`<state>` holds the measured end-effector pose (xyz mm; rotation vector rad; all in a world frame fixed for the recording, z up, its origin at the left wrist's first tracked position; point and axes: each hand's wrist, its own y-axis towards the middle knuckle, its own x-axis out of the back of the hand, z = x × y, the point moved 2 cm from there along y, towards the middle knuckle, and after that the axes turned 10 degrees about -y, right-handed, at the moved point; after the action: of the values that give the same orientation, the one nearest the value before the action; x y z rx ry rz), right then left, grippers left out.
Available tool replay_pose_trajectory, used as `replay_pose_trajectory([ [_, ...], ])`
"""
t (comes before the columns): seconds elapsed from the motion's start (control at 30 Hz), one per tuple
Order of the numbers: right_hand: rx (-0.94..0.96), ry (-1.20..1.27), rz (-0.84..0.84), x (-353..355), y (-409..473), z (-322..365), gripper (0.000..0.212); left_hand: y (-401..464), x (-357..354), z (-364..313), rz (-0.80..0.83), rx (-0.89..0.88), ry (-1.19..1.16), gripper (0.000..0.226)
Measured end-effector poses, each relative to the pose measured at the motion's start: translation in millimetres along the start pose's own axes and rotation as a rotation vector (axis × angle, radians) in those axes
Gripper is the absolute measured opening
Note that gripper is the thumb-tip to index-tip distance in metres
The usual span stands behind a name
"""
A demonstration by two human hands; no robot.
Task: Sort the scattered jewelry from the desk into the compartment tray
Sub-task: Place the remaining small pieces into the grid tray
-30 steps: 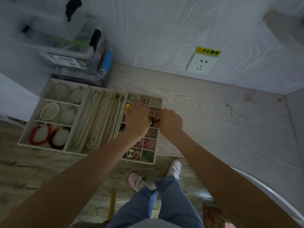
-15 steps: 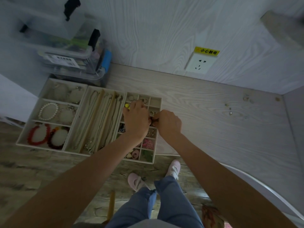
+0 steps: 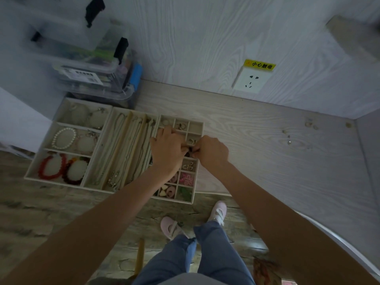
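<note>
Where both hands pinch, the tray runs lengthwise front-to-back.

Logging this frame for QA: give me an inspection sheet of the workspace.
Surface: pale wood-grain desk, tray section overhangs its near edge.
Job's things: compartment tray, three sections; pearl bracelet and red bracelets left, necklaces middle; loose small jewelry far right on the desk.
Clutter: stacked clear storage boxes behind the tray.
Hands: left hand and right hand meet over the small compartments, pinching a small dark item.
Cables: nothing seen.
Surroundings: wall socket with a yellow label; wood-look floor.
</note>
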<state>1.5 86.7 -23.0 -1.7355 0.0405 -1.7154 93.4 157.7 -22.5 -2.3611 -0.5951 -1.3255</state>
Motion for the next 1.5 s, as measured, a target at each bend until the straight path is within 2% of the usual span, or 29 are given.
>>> replay_pose_trajectory([
  [0.23,0.013,0.009,0.027,4,1,2,0.018,-8,13,17,-0.01,-0.03,-0.115,0.011],
  [0.43,0.008,0.102,0.043,3,-2,-2,0.019,-11,8,18,0.095,-0.144,-0.048,0.029],
  [0.6,-0.028,0.139,0.035,2,-3,-2,0.021,-15,8,16,0.133,-0.234,0.038,0.035],
  [0.8,-0.048,0.12,0.041,1,0,-2,0.02,-11,5,10,0.104,-0.319,0.047,0.02],
  [1.07,-0.037,0.074,0.055,1,1,-2,0.021,2,-6,-3,0.107,-0.289,0.201,0.017],
  [1.5,-0.033,0.053,0.034,0,3,-1,0.02,12,-12,-4,0.121,-0.146,0.118,0.018],
])
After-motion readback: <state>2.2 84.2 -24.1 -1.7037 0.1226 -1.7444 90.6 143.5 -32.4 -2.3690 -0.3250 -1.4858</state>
